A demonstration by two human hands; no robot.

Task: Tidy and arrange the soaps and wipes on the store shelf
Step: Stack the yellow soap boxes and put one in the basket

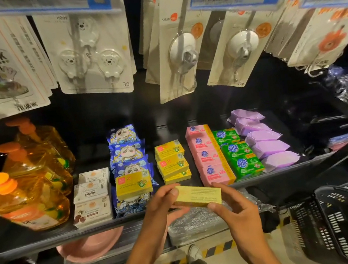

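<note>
Currently in hand: one flat pale-yellow cardboard soap box (198,195), held level just in front of the dark metal shelf (49,240), not touching it.

- Left hand (166,201): fingers curled round the box's left end, thumb on its upper face.
- Right hand (233,209): pinches the right end, thumb on the near lower edge, fingers behind.

Stock on the shelf, left to right:
- orange pump bottles of clear amber liquid (27,178)
- white soap cartons (91,192) in a column
- blue panda-print wipe packs (127,153), with a stray bright-yellow soap box (133,182) lying on top near the front
- stacked bright-yellow soap boxes (172,161)
- pink soap bars (208,156)
- green soap bars (238,153), touching the pink
- lilac soft wipe packs (263,138)

To the right on the floor stands a black plastic basket (342,219).

Hazards, as judged:
- The stray box rests on soft, uneven packs. A brush from either wrist could slide it off the front lip.
- The yellow stack looks a little staggered, so a box set down off-centre may tip the front pieces forward.
- The pink row stands just beside that stack. A wide right elbow or a skewed placement could shove it out of line.
- The grip is only at the two ends, so letting go with one hand early could drop the box.
</note>
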